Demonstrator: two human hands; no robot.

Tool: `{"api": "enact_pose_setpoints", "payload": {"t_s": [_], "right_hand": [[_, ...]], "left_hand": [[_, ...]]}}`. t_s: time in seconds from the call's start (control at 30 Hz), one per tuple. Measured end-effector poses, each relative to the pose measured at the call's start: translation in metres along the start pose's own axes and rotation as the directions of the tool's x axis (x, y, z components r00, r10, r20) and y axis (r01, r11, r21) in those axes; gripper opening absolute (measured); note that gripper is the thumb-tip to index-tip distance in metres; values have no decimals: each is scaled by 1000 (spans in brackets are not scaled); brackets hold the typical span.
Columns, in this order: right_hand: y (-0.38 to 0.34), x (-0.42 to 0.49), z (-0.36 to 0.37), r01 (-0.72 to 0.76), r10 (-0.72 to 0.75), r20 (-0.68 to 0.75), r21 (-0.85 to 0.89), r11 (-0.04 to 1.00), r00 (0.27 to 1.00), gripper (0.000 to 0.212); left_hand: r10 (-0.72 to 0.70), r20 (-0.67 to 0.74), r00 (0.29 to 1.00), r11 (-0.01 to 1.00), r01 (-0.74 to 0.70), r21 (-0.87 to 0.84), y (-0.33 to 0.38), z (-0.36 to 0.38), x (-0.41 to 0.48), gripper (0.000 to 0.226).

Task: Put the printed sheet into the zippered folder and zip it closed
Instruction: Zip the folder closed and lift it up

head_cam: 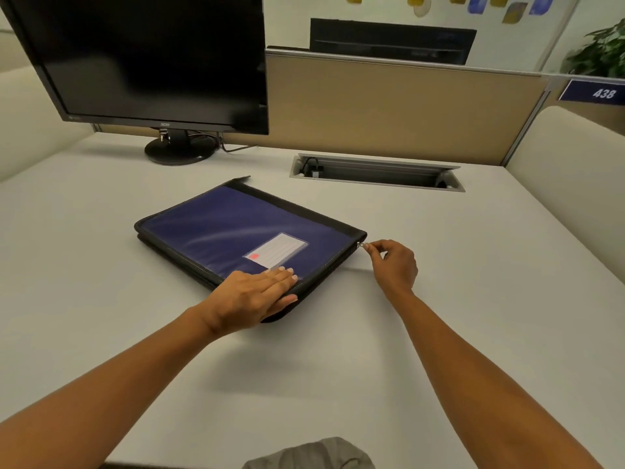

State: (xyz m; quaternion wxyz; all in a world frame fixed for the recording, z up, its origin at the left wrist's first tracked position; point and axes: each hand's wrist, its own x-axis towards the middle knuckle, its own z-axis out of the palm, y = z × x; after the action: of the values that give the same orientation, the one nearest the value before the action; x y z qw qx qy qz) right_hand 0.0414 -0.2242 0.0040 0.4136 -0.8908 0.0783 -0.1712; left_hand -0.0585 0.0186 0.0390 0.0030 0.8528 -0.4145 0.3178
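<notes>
A blue zippered folder (216,228) with black edging and a white label pocket lies flat and shut on the white desk (338,367). My left hand (252,294) presses flat on its near right corner, fingers straight. My right hand (394,264) pinches the small metal zipper pull (361,245) at the folder's right corner. The printed sheet is not visible.
A dark monitor (148,59) on a round stand (179,150) sits at the back left. A cable slot (375,172) is cut into the desk behind the folder. Beige partition walls (389,110) close off the back and right sides.
</notes>
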Motion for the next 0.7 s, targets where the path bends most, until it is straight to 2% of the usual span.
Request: {"api": "enact_pose_setpoints", "payload": {"t_s": [0.3,0.63,0.7], "right_hand": [[4,9,5,-90,90,-1,-9,996,996,22],[-2,-7,6,-262,244,96,346,901,965,16],[-5,-22,9,-291,258,135,405,867,957,22]], "left_hand": [[10,6,1000,999,-10,-36,-4,-5,-7,62],[-3,12,1000,999,4,-38,0,1,-3,63],[-12,9,1000,999,13,-41,3,3,0,62]]}}
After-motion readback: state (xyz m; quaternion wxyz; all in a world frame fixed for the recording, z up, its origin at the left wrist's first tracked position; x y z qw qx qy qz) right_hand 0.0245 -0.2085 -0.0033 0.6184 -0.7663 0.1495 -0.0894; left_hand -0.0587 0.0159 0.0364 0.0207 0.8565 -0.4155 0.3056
